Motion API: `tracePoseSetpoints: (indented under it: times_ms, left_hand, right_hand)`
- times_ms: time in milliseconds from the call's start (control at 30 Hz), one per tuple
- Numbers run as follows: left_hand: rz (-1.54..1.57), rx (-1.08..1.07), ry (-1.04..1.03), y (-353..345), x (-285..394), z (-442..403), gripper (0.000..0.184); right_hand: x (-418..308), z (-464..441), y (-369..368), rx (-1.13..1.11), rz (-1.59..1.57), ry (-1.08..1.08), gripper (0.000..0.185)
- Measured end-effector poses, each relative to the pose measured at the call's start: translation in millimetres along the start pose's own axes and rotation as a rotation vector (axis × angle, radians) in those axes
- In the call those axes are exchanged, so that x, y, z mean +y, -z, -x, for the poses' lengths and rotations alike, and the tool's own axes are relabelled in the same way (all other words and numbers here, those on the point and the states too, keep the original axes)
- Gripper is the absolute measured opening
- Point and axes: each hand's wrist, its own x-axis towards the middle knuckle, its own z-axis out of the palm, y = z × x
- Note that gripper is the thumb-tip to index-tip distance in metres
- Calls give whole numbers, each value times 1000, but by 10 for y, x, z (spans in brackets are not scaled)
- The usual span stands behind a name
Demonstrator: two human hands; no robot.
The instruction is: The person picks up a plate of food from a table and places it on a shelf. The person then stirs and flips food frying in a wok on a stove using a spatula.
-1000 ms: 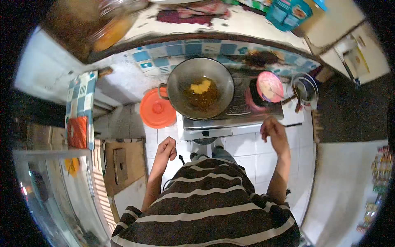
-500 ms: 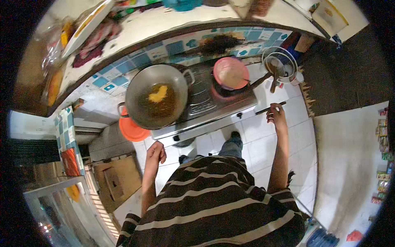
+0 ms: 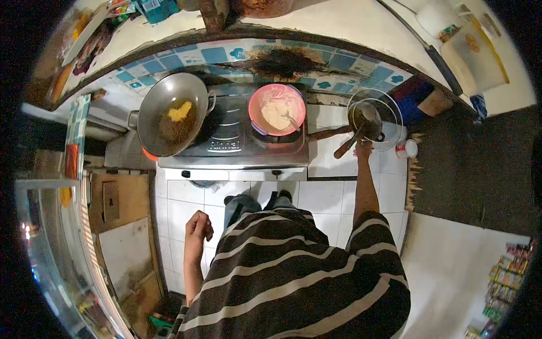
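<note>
My right hand [image 3: 363,149] reaches to the near side of a round glass-like container [image 3: 399,116], where a dark-bowled skimmer or ladle [image 3: 370,117] with a wooden handle lies. Its fingers are partly hidden near the rim, so I cannot tell if they grip anything. My left hand [image 3: 199,227] hangs low in front of the stove, fingers curled in, with nothing seen in it. On the stove's left side a wok [image 3: 152,107] holds dark oil and a yellow frying piece [image 3: 179,111]. A pink bowl [image 3: 259,101] of pale batter [image 3: 276,114] with a spoon [image 3: 291,119] stands on the right side.
The gas stove [image 3: 226,127] runs along a tiled wall, under a white shelf [image 3: 333,22] holding tubs and a long dark-handled tool [image 3: 443,69]. A red-and-white can [image 3: 407,148] is right of the container. A glass case [image 3: 51,237] stands at left.
My right hand has moved forward to the container with the skimmer or ladle. The view has shifted right, and the wok and pink bowl now appear further left. My left hand stays low and curled.
</note>
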Motion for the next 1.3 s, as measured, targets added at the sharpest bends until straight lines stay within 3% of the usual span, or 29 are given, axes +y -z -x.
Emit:
tracePoseSetpoints:
  times_ms: [67, 267, 333, 367, 467, 500, 567, 633, 733, 767, 867, 933, 1033, 1167, 1233, 1267, 1300]
  left_hand:
    - [-7, 16, 10, -99, -67, 94, 30]
    - [-18, 17, 61, -256, -147, 193, 29]
    - [20, 36, 78, -274, -173, 235, 29]
    - [19, 43, 87, -272, -201, 257, 28]
    - [13, 41, 100, -326, -185, 344, 28]
    - [8, 35, 131, -328, -173, 353, 28]
    - [1, 46, 105, -311, -202, 353, 28]
    - [-13, 58, 94, -329, -192, 358, 28]
    - [-25, 68, 102, -342, -136, 382, 28]
    - [-12, 61, 102, -335, -152, 372, 29]
    - [5, 38, 101, -345, -153, 340, 29]
    - [-9, 30, 102, -337, -153, 333, 29]
    - [-25, 29, 108, -306, -153, 300, 29]
    - [-7, 4, 115, -267, -178, 230, 29]
    - [-36, 96, 117, -294, -126, 248, 27]
    - [17, 10, 102, -214, -163, 224, 27]
    - [55, -8, 95, -176, -182, 189, 27]
  right_hand:
    - [-268, 58, 217, -190, -96, -220, 47]
    - [88, -88, -287, 94, 93, 30, 88]
    - [29, -35, -265, -47, 48, -118, 94]
    - [8, -38, -273, -24, 66, -56, 95]
    - [455, -279, -818, 459, 247, 433, 95]
    - [469, -307, -823, 585, 305, 692, 90]
    - [483, -327, -848, 453, 304, 706, 75]
    - [87, -158, -393, -38, 98, 232, 57]
    - [-450, 13, 76, -366, -53, -125, 36]
    - [-513, 14, 102, -367, 3, -118, 30]
    - [-660, -13, 255, -469, 137, -146, 39]
    - [-706, -2, 289, -400, 19, -112, 31]
    - [-1017, 135, 656, -470, -433, -468, 20]
    - [-729, -67, 615, -570, -794, -622, 18]
    - [-434, -103, 567, -547, -993, -552, 12]
    - [282, -585, 298, -899, -904, -266, 8]
    - [338, -653, 403, -1179, -838, 80, 13]
